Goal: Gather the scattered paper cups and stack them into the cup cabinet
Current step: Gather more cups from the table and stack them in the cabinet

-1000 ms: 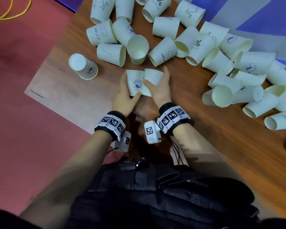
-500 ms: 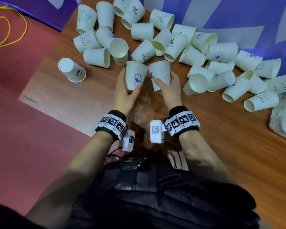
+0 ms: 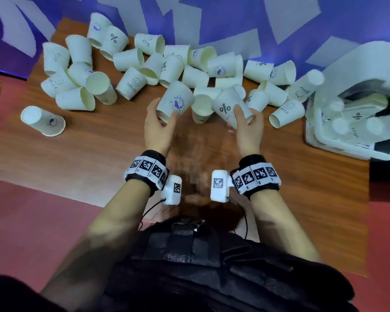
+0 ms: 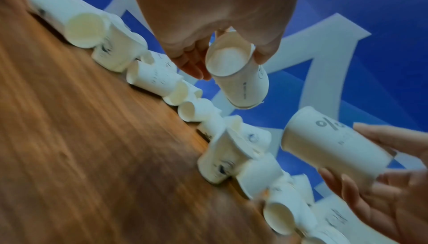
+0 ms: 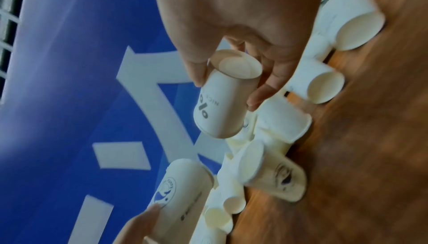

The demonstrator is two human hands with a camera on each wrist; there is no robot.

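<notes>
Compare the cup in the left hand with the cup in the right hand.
The left hand grips the whale cup, printed with a round blue emblem; the right hand grips the percent cup, printed with a black percent sign. In the head view their rims tilt opposite ways. Both are white paper cups, lifted off the table.

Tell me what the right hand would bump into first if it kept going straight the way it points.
Probably the loose cups lying just beyond the percent-sign cup that the right hand holds, though depth is unclear.
</notes>
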